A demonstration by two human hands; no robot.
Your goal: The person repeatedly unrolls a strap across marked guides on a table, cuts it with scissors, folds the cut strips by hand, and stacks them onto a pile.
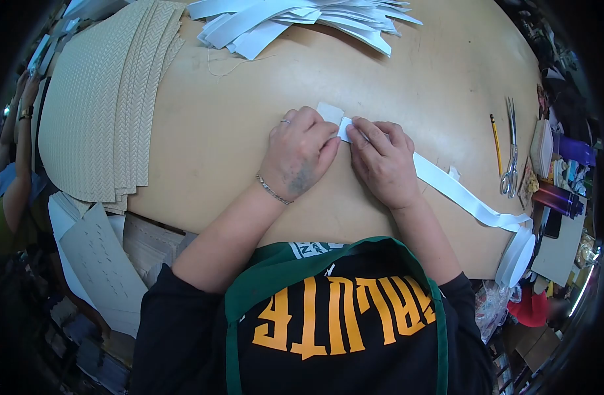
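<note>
In the head view, both my hands meet over the middle of the table. A white strip runs from under my right hand to a white roll at the table's right edge. My right fingers are closed on the strip close to its end. My left hand is closed at a small pale rectangular piece, which pokes out beyond its fingertips. The strip's end lies against this piece between the two hands. My fingers hide part of where they meet.
Woven-textured beige sheets are stacked at left, with papers below them. A pile of white strips lies at the back. Scissors and a yellow pencil lie at right. Another person's arm shows far left.
</note>
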